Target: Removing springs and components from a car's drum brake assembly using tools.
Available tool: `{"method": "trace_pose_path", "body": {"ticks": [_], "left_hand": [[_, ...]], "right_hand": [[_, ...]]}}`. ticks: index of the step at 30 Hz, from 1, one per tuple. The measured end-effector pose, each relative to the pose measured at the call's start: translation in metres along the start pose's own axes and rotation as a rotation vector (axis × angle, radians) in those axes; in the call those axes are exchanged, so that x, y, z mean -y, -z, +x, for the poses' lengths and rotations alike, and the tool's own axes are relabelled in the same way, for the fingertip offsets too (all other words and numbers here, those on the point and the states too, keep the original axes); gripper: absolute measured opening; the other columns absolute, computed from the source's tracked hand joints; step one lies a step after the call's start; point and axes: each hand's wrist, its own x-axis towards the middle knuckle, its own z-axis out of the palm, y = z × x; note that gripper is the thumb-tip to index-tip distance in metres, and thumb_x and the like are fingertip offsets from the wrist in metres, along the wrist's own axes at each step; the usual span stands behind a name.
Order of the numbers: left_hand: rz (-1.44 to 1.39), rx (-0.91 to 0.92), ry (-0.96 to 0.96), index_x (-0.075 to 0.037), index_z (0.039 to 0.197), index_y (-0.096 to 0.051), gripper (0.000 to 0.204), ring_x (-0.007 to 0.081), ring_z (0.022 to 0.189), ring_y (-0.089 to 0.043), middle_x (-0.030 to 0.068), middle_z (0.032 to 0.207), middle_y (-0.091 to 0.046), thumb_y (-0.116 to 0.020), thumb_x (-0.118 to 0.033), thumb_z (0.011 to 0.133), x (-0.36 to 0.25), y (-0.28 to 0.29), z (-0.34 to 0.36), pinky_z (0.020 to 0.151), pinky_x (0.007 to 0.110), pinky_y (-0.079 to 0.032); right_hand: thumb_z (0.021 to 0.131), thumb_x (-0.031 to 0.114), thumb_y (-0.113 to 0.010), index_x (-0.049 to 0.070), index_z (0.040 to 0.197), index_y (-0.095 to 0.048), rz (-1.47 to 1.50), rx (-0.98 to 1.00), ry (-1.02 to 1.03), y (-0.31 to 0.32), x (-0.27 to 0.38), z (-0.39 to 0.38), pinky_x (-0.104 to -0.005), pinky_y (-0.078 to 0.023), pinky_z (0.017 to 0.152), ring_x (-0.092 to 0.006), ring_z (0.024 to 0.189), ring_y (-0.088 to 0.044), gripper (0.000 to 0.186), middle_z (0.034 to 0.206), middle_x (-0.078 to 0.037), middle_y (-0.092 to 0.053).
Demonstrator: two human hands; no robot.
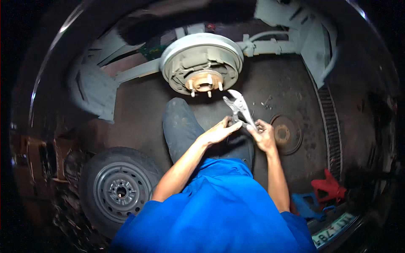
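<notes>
Both of my hands hold silver locking pliers (238,104) just below the wheel hub, jaws pointing up and to the left. My left hand (219,131) grips the left handle, its thumb stretched toward the other hand. My right hand (264,135) has its fingers closed round the lower end of the right handle. The jaws stand apart, with nothing visible between them. Above them is a rusty hub (205,79) with several studs, set in a grey brake backing plate (175,69). The jaws are near the hub's lower right side, and I cannot tell whether they touch anything.
A wheel with a tyre (122,189) lies at the lower left. A brake drum (289,134) and small loose parts (266,102) are on the floor to the right. Farther right are a floor grate (331,126), a red stand (328,186) and a blue one (307,205).
</notes>
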Motion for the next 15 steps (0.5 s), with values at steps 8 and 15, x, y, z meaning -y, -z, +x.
{"method": "trace_pose_path", "body": {"ticks": [8,15], "left_hand": [[0.126,-0.399,-0.13,0.001,0.104,-0.056,0.056,0.0233,0.075,-0.067,0.0147,0.082,-0.067,-0.079,-0.044,0.079,-0.004,-0.063,0.035,0.069,0.038,-0.053],[0.12,-0.614,-0.143,0.001,0.102,-0.061,0.055,0.0244,0.078,-0.069,0.0128,0.084,-0.07,-0.086,-0.032,0.067,0.025,-0.033,0.032,0.076,0.038,-0.054]], "right_hand": [[0.072,0.016,-0.075,-0.008,0.123,-0.047,-0.263,-0.347,0.017,-0.059,-0.084,-0.035,-0.0438,-0.047,0.095,-0.0402,0.113,-0.059,0.063,0.117,-0.028,-0.059],[0.1,0.02,-0.058,-0.007,0.118,-0.058,0.367,0.003,-0.141,-0.048,-0.056,-0.074,-0.0288,-0.055,0.071,-0.0177,0.082,-0.067,0.032,0.094,-0.015,-0.068]]}}
